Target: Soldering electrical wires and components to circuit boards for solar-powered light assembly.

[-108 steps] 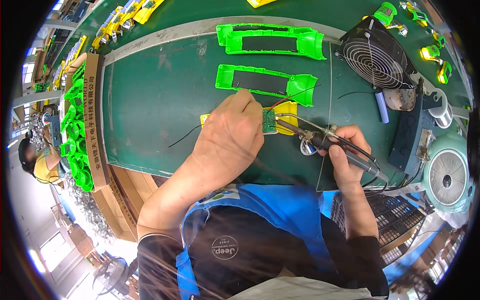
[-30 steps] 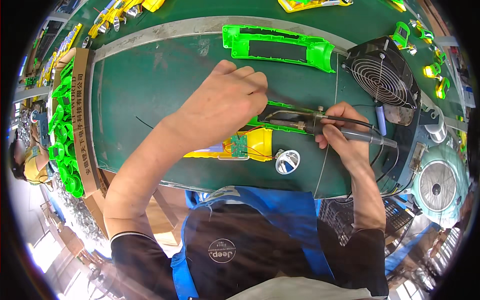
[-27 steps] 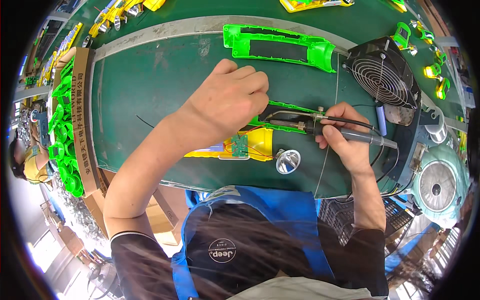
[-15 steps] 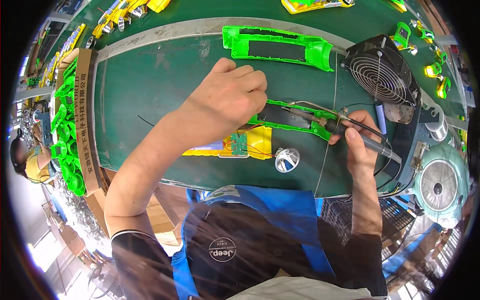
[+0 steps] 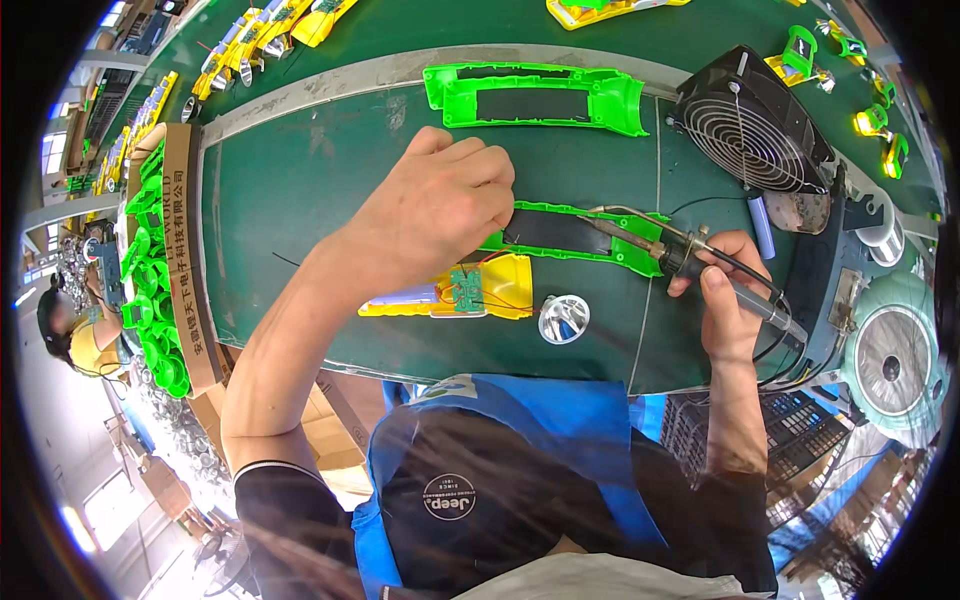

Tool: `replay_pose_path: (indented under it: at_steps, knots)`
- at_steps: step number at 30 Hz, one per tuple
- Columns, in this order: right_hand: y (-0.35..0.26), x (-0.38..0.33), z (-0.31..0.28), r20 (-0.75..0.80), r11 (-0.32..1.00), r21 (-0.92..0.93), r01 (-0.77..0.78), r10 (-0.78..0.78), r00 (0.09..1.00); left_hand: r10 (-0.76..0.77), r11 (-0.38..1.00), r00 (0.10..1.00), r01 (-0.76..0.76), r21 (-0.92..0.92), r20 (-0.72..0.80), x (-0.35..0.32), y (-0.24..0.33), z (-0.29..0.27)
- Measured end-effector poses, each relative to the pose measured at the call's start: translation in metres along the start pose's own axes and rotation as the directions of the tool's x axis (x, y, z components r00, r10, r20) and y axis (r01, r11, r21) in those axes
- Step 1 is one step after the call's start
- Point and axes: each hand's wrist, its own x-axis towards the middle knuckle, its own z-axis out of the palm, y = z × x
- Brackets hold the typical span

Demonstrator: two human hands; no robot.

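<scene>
My left hand (image 5: pixel 445 210) is closed over the left end of a green plastic housing half (image 5: pixel 570 232) with a black pad inside; what its fingers pinch is hidden. My right hand (image 5: pixel 728 322) is wrapped round a soldering iron (image 5: pixel 768 309), with a thin bent metal tube along its shaft. The iron's tip points left, over the housing's right part. Just below lies a yellow housing half (image 5: pixel 521 284) holding a green circuit board (image 5: pixel 467 290), a blue-grey battery cell (image 5: pixel 400 296) and red wires. Beside it sits a shiny reflector cup (image 5: pixel 564 319).
Another green housing half (image 5: pixel 535 104) lies farther back. A black fan (image 5: pixel 752 130), a loose battery cell (image 5: pixel 761 227) and a solder spool (image 5: pixel 882 232) stand right. Left is a carton (image 5: pixel 190 250) of green parts (image 5: pixel 150 265). Yellow assemblies (image 5: pixel 250 45) lie beyond the metal rail; a person (image 5: pixel 85 340) is far left.
The view has shifted slightly, so the bench items sit a little differently in the picture. Both hands keep nearly the same pose, and the iron still reaches over the green housing.
</scene>
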Motion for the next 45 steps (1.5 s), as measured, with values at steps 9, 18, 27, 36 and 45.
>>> replay_pose_path:
  at_steps: [9,18,27,36,45]
  knots:
    - [0.005,0.002,0.001,-0.025,0.998,-0.063,0.011,-0.013,1.0,0.003,0.998,1.0,-0.003,-0.058,0.004,-0.001,-0.004,-0.001]
    - [-0.004,-0.001,-0.003,-0.08,0.994,-0.062,0.089,-0.094,0.992,-0.092,0.994,0.981,0.08,-0.08,-0.17,-0.016,0.01,-0.014]
    - [-0.002,0.025,0.025,-0.118,0.973,0.049,0.228,-0.221,0.968,-0.263,0.965,0.92,0.248,-0.087,-0.289,-0.029,0.041,0.009]
    - [0.008,0.033,0.036,-0.076,0.974,-0.036,0.222,-0.224,0.972,-0.181,0.981,0.884,0.191,-0.022,-0.431,-0.031,0.047,0.022]
    - [0.022,0.014,0.078,-0.071,0.953,0.289,0.086,-0.068,0.995,-0.128,0.977,0.847,0.198,0.083,-0.515,-0.013,0.079,0.049]
